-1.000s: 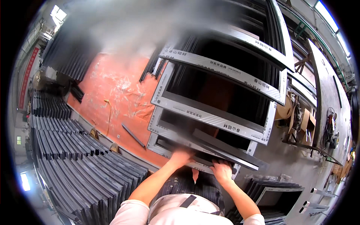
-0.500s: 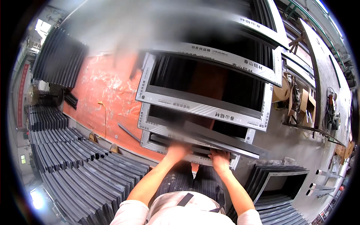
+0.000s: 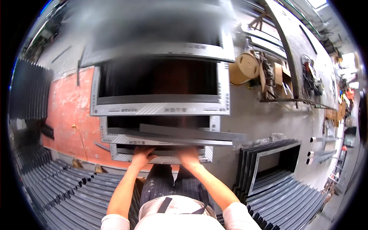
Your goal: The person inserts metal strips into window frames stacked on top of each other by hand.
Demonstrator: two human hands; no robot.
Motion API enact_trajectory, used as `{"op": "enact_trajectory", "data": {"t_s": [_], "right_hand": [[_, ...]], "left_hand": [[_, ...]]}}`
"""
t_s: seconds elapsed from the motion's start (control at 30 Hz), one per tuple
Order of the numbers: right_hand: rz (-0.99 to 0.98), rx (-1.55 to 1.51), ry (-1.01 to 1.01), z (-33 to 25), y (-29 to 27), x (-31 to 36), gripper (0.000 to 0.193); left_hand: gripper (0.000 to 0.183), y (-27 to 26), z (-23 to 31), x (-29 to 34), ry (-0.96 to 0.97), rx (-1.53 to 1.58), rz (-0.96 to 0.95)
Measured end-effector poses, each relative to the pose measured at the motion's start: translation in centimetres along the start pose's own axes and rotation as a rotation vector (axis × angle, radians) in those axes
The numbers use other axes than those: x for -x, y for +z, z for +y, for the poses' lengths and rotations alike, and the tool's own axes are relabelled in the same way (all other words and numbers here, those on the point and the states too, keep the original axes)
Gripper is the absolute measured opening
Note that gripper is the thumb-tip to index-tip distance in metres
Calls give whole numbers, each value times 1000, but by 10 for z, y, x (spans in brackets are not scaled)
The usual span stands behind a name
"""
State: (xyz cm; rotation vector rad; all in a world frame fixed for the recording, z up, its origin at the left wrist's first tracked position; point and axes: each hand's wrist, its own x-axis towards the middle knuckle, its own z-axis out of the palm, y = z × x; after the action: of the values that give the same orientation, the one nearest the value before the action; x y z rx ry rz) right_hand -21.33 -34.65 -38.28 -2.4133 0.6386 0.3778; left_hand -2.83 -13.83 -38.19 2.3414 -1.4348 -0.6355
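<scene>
Dark rectangular metal frames with pale printed film lie in an overlapping stack before me. My left hand (image 3: 142, 155) is closed over the front rail of the nearest frame (image 3: 124, 157), its thumb toward the right. Farther right on that frame, my right hand (image 3: 188, 155) is at the rail, smeared by motion, its fingers not clear. Just beyond my hands, loose dark metal strips (image 3: 188, 135) lie slantwise over the frames, their ends past the right side. Farther off is a larger frame (image 3: 159, 109) with a dark opening; the farthest ones are blurred.
An orange-red sheet (image 3: 71, 107) covers the surface at left. Rows of dark metal profiles (image 3: 76, 191) stand at lower left. More frames (image 3: 268, 165) lean at lower right beside stacked profiles (image 3: 287, 199). A workbench (image 3: 303, 57) and a brown drum (image 3: 245, 69) are at right.
The view has turned, so the frames now sit farther left and straighter. My right hand has shifted inward from the rail's right end. The loose strips now lie flatter across the frames.
</scene>
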Motion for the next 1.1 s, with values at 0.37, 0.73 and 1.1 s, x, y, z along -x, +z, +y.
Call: {"op": "enact_trajectory", "data": {"t_s": [0.37, 0.73, 1.1], "right_hand": [[174, -37, -97, 3, -6, 15, 31], [175, 33, -240, 22, 6, -19, 31], [-178, 108, -97, 10, -19, -18, 28]], "left_hand": [[43, -11, 19, -10, -44, 24, -38], [51, 2, -2, -20, -80, -34, -105], [46, -1, 5, -19, -92, -31, -66]]}}
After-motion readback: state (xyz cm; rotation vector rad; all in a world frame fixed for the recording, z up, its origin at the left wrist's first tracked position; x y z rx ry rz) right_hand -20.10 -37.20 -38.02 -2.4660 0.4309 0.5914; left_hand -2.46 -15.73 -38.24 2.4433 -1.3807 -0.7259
